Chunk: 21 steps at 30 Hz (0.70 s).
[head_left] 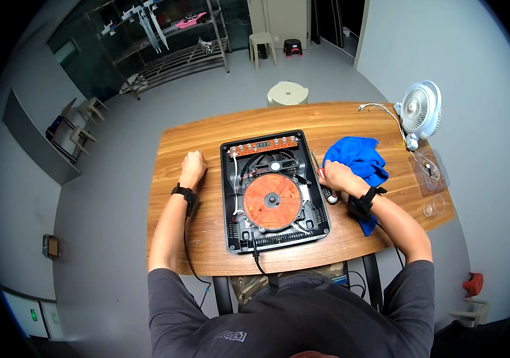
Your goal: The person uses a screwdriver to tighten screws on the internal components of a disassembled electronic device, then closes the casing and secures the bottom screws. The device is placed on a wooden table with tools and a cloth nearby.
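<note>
An opened induction cooker lies on the wooden table in front of me, its round copper-coloured coil bare. Behind the coil sit a black cooling fan and an orange control board. My left hand rests on the table left of the cooker, closed in a fist with nothing visible in it. On the other side, my right hand has its fingers closed at a red-handled screwdriver, whose thin shaft points away from me. A dark tool handle lies just below that hand, and a blue cloth bunches behind it.
A white fan stands at the table's far right corner. Near it are a clear tray with small parts and a clear round lid. A black cord runs from the cooker over the near edge. A stool stands beyond the table.
</note>
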Available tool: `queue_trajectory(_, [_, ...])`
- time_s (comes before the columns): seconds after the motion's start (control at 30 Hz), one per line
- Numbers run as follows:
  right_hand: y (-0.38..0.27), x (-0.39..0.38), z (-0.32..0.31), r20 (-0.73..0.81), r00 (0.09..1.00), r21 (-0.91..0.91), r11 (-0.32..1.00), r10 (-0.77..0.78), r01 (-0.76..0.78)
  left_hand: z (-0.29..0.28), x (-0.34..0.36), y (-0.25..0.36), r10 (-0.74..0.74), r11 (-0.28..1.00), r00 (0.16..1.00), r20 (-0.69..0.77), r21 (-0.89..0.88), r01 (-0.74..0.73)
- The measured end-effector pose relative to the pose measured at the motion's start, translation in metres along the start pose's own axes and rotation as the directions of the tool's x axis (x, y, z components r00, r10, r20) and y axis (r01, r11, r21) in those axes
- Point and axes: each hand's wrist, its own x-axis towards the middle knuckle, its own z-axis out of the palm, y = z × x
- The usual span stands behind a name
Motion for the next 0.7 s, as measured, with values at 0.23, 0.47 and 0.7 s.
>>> queue_trajectory(0.23, [-0.003, 0.000, -0.002, 0.048, 0.996, 0.017, 0.997, 0.070, -0.071, -0.005, -0.008, 0.008, 0.026, 0.999, 0.999, 0.019, 0.026, -0.026])
queue_trajectory(0.47, [-0.006, 0.002, -0.002, 0.066, 0.997, -0.030, 0.998, 0.049, -0.048, 0.001, -0.013, -0.001, 0.019, 0.998, 0.999, -0.032, 0.056, -0.017])
queue_trajectory(0.7, [0.006, -0.002, -0.022, -0.109, 0.993, -0.038, 0.999, 0.032, -0.037, -0.034, -0.008, -0.006, 0.017, 0.990, 0.999, 0.038, -0.144, -0.012])
